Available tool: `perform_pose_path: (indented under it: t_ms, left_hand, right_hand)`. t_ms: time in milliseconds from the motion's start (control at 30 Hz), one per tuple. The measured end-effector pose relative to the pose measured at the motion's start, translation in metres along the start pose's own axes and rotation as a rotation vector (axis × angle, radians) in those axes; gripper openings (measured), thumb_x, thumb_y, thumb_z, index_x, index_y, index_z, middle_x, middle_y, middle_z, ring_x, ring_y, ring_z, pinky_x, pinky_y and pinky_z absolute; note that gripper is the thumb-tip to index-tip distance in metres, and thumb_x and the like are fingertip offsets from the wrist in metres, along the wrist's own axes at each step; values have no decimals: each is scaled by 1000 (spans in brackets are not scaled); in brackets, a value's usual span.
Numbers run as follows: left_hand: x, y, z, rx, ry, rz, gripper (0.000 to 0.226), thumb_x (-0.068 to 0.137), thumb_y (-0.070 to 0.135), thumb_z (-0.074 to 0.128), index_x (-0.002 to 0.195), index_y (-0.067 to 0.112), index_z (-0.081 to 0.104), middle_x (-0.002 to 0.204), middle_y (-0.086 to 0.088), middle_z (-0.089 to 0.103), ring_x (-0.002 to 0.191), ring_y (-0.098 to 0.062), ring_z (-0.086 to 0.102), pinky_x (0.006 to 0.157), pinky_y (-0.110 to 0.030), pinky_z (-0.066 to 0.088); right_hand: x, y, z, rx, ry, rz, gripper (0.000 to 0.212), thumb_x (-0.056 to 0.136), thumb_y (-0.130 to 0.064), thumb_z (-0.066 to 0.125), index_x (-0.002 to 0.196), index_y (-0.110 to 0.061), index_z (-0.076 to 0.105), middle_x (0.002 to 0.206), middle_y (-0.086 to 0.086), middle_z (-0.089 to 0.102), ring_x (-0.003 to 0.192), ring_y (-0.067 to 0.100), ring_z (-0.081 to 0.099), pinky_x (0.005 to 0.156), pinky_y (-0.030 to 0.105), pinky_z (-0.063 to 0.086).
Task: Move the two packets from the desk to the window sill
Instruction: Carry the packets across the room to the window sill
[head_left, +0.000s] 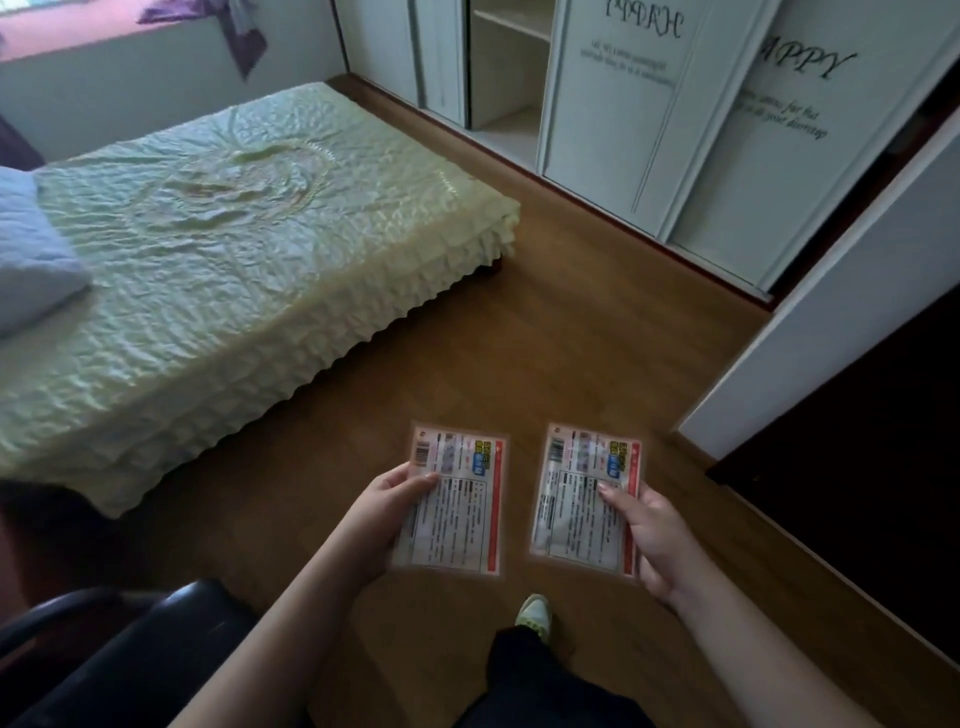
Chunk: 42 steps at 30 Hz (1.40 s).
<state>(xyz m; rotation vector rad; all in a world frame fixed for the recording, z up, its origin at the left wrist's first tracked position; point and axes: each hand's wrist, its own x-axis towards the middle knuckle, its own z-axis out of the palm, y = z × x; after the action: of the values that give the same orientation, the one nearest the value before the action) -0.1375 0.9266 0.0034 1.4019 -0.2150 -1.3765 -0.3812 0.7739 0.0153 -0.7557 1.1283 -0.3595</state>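
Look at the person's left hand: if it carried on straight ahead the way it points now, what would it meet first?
Probably nothing close. The left hand, holding a packet, points over bare wooden floor toward the wardrobe. The bed lies off to the left, though depth is hard to judge.

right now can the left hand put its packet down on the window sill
Probably not yet. The left hand holds its packet over the wooden floor, while the window sill lies at the far top left, beyond the bed. The person would likely need to walk closer first.
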Motion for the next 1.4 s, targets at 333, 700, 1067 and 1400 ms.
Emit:
perform_pose_path:
  t_ms: [333,700,1067,1400]
  left_hand:
    - [100,94,67,80,24,21,25,93,18,60,115,7,64,107,-21,74,97,-38,72,79,-49,61]
    - [220,157,78,100,14,-33,22,95,18,58,113,8,65,109,-23,73,98,-39,71,81,-50,58]
    - [363,276,48,72,-77,-52,37,83,22,65,116,8,63,109,-23,73,95,-38,72,77,-49,60]
    - [476,346,81,107,-47,-88,22,95,18,58,113,6,64,104,-20,75,94,-37,73,77,-50,60]
  right_hand:
    - [93,-104,-25,10,-15,-11,23,100,-14,49,121,-6,56,103,19,70,90,32,68,68,45,57]
    - [186,-175,-22,49,8,-2,14,99,-11,52,110,-10,60,95,18,73,83,31,71,61,42,62]
    - [311,-290,36,-29,13,-43,18,97,-13,55,113,-10,63,87,12,79,77,26,77,60,39,61]
    - [413,-374,51,-20,22,-72,18,97,-14,56,113,-11,64,91,11,79,83,26,77,66,40,60]
